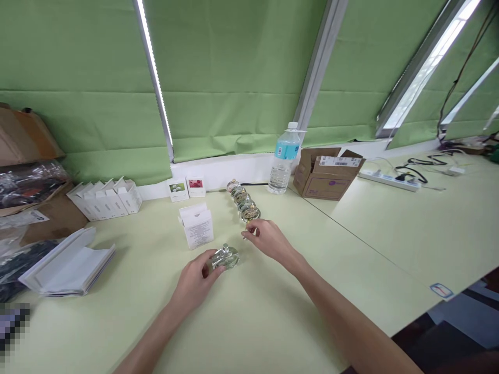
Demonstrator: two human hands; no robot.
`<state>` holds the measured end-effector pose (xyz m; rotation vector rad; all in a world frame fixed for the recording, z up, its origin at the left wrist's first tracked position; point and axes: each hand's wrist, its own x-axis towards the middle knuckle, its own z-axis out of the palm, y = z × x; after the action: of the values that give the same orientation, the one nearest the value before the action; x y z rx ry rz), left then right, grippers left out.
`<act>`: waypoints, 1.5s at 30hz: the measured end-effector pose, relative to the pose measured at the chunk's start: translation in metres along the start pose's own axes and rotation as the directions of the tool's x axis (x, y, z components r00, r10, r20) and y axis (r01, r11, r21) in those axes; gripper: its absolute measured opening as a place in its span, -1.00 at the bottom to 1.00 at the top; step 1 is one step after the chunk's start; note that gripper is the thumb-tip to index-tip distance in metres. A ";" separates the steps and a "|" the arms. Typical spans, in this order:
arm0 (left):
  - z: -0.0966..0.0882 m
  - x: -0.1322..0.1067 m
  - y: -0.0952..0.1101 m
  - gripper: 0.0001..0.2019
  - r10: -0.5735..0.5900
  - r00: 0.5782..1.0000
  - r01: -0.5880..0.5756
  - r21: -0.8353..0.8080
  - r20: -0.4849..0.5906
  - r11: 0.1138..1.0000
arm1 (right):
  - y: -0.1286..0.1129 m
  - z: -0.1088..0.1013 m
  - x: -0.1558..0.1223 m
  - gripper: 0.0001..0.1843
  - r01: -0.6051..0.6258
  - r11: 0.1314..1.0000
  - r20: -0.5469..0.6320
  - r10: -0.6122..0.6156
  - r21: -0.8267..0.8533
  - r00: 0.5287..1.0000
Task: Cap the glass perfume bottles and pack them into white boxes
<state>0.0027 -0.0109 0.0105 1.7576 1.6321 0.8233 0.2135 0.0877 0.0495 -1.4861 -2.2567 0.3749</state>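
My left hand (195,280) grips a small round glass perfume bottle (226,256) standing on the pale green table (253,322), fingers curled against its left side. My right hand (268,240) hovers just right of it, thumb and forefinger pinched on something small that I cannot make out, right at the near end of a row of several similar round bottles (244,200) running back toward the wall. An open white carton (197,225) stands upright just behind the held bottle.
A water bottle (284,163) and an open brown cardboard box (327,171) stand at the back. Several white cartons (105,200) line the left, with flat white packaging (66,265) nearer. Two small picture boxes (186,188) lean by the wall. A power strip (390,181) lies far right.
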 end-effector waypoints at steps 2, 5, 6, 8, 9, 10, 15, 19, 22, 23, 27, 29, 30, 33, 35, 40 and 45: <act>0.000 0.000 0.000 -0.66 0.003 1.000 -0.003 -0.012 -0.003 1.000 | -0.012 -0.006 -0.006 -0.79 0.109 0.964 -0.075 -0.094 0.242 0.993; 0.000 0.000 0.000 -0.67 0.008 1.000 -0.008 -0.019 -0.011 1.000 | -0.032 -0.010 -0.016 -0.71 0.223 0.853 -0.191 -0.148 0.472 0.970; 0.000 0.001 0.000 -0.67 0.009 1.000 -0.010 -0.015 -0.011 1.000 | -0.038 -0.010 -0.020 -0.69 0.259 0.827 -0.219 -0.170 0.498 0.961; 0.000 0.001 -0.001 -0.68 0.014 1.000 -0.014 -0.004 -0.008 1.000 | -0.046 -0.009 -0.025 -0.72 0.326 0.813 -0.251 -0.228 0.483 0.941; 0.000 0.001 -0.002 -0.68 0.016 1.000 -0.016 0.001 -0.005 1.000 | -0.048 -0.008 -0.027 -0.75 0.354 0.821 -0.256 -0.261 0.448 0.931; 0.001 0.001 -0.002 -0.68 0.016 1.000 -0.016 0.004 -0.003 1.000 | -0.050 -0.006 -0.029 -0.78 0.378 0.833 -0.255 -0.295 0.404 0.921; 0.001 0.002 -0.003 -0.66 0.014 1.000 -0.014 -0.001 -0.004 1.000 | -0.048 0.002 -0.030 -0.80 0.474 0.859 -0.222 -0.432 0.195 0.874; 0.001 0.002 -0.001 -0.67 0.012 1.000 -0.012 -0.006 -0.005 1.000 | -0.045 0.008 -0.028 -0.77 0.533 0.837 -0.240 -0.497 0.120 0.834; 0.001 0.002 0.000 -0.67 0.013 1.000 -0.013 -0.015 -0.011 1.000 | -0.045 0.009 -0.027 -0.76 0.556 0.825 -0.269 -0.515 0.105 0.814; 0.001 0.002 0.000 -0.67 0.016 1.000 -0.016 -0.017 -0.012 1.000 | -0.045 0.009 -0.027 -0.75 0.556 0.825 -0.271 -0.515 0.101 0.813; 0.001 0.001 0.001 -0.67 0.023 1.000 -0.024 -0.017 -0.017 1.000 | -0.047 0.007 -0.028 -0.72 0.557 0.828 -0.266 -0.524 0.065 0.809; 0.000 0.002 0.001 -0.67 0.027 0.999 -0.027 -0.016 -0.018 1.000 | -0.047 0.006 -0.029 -0.72 0.560 0.828 -0.261 -0.535 0.029 0.804; 0.000 0.002 0.001 -0.67 0.029 0.999 -0.030 -0.016 -0.017 0.999 | -0.048 0.006 -0.029 -0.71 0.557 0.830 -0.259 -0.537 0.005 0.803; 0.000 0.001 0.001 -0.66 0.033 0.999 -0.034 -0.017 -0.016 0.999 | -0.051 0.006 -0.031 -0.70 0.541 0.838 -0.248 -0.541 -0.073 0.804; 0.000 0.001 0.001 -0.66 0.034 0.999 -0.034 -0.017 -0.016 0.999 | -0.053 0.005 -0.032 -0.69 0.543 0.832 -0.227 -0.554 -0.116 0.801; 0.000 0.001 0.001 -0.66 0.045 0.999 -0.045 -0.013 -0.026 0.999 | -0.058 0.005 -0.033 -0.65 0.518 0.841 -0.194 -0.541 -0.156 0.818; 0.000 0.001 0.002 -0.65 0.049 0.998 -0.050 -0.012 -0.031 0.999 | -0.061 0.003 -0.032 -0.56 0.453 0.885 -0.139 -0.465 -0.110 0.874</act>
<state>0.0035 -0.0100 0.0121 1.7910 1.6051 0.8859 0.1741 0.0339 0.0673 -0.9187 -2.4122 0.0218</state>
